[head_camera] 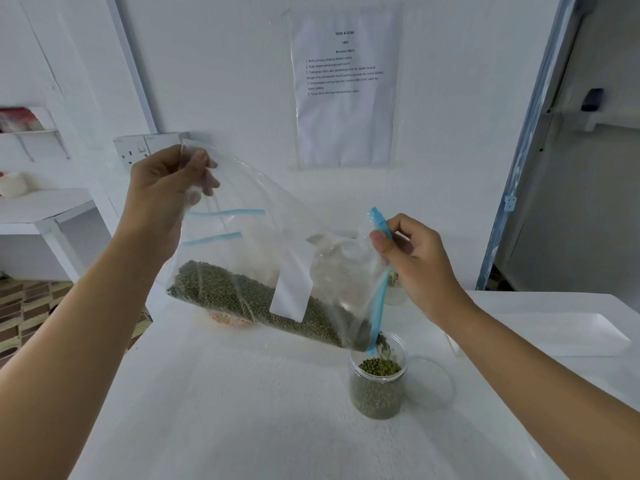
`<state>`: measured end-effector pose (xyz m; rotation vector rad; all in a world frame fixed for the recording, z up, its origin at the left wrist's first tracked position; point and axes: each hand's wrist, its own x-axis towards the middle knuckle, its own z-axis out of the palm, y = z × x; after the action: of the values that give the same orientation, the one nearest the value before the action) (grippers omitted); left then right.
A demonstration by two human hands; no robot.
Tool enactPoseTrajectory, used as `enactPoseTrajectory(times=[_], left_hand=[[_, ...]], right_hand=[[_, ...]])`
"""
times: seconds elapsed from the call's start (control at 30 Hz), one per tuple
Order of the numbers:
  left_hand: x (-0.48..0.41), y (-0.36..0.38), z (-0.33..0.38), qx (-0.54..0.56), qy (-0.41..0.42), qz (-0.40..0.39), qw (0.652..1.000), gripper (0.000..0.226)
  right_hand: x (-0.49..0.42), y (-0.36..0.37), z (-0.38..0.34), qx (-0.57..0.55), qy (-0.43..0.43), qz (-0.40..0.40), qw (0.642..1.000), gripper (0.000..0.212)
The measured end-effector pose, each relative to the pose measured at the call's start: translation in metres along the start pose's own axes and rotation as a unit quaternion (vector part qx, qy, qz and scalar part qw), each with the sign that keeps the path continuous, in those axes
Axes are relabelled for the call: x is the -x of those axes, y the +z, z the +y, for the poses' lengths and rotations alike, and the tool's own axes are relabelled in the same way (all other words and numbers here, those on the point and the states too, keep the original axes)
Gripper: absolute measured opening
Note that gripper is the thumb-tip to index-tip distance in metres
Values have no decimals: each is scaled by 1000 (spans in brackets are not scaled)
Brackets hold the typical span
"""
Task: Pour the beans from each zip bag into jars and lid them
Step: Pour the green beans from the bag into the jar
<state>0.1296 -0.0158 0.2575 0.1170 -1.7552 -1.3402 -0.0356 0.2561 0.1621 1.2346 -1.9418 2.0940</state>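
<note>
A clear zip bag (263,244) with a blue zip strip and a white label hangs tilted over the table, holding green beans (242,296) along its lower side. My left hand (166,188) pinches the bag's raised bottom corner. My right hand (412,258) pinches the blue zip edge at the bag's mouth. The mouth's low corner sits over an open clear jar (377,379), and green beans stream into it; the jar is largely full. A clear round lid (429,382) lies on the table just right of the jar.
Behind the bag lies another bag with orange-pink beans (225,318), mostly hidden. A second clear jar (394,292) shows partly behind my right hand. A white tray (540,334) lies at the right on the white table (242,410). Shelves stand at the left.
</note>
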Motion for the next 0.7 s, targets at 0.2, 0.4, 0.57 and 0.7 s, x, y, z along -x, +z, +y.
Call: enactPoseTrajectory(times=[0.2, 0.4, 0.57, 0.7], left_hand=[[0, -1, -1, 9, -5, 0, 1000, 30], [0, 0, 0, 1, -4, 1, 1000, 29], [0, 1, 1, -5, -5, 2, 1000, 28], [-1, 0, 0, -7, -5, 1, 1000, 26]], right_hand=[[0, -1, 1, -6, -6, 29, 1000, 34], [0, -2, -1, -13, -6, 23, 1000, 36], [1, -1, -2, -3, -8, 21, 1000, 34], [0, -2, -2, -1, 1, 8, 1000, 30]])
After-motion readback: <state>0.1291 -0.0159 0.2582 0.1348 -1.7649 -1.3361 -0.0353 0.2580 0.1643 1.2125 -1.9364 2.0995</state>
